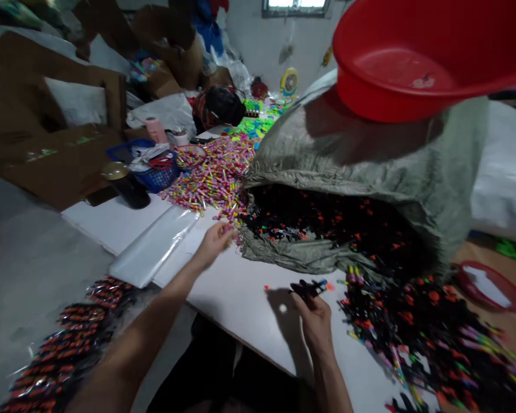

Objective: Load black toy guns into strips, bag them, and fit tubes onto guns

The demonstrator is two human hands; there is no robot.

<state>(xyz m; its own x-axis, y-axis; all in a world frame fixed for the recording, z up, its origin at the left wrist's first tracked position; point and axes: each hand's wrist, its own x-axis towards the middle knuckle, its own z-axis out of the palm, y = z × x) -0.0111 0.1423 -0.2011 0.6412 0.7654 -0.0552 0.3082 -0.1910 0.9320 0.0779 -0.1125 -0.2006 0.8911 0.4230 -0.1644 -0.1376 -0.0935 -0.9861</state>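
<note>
My left hand [215, 244] is at the near edge of a heap of small pink, yellow and red sticks [215, 172]. Its fingers are pinched together; what is between them is too blurred to make out. Low over the white table, my right hand [316, 321] grips a black plastic toy piece [305, 288] with an orange tip. A tiny orange bit [266, 287] lies on the tabletop to its left. Right of this hand spreads a pile of black toy pieces [413, 321] with orange tips, mixed with coloured sticks.
A large grey-green woven sack [370, 149] lies open towards me, full of black pieces, with a red basin [395, 103] on top. Clear plastic bags [155, 246], a dark jar [126, 186] and a blue basket [161, 175] stand left. Packed bundles [69, 338] lie lower left. Someone bends over the far end.
</note>
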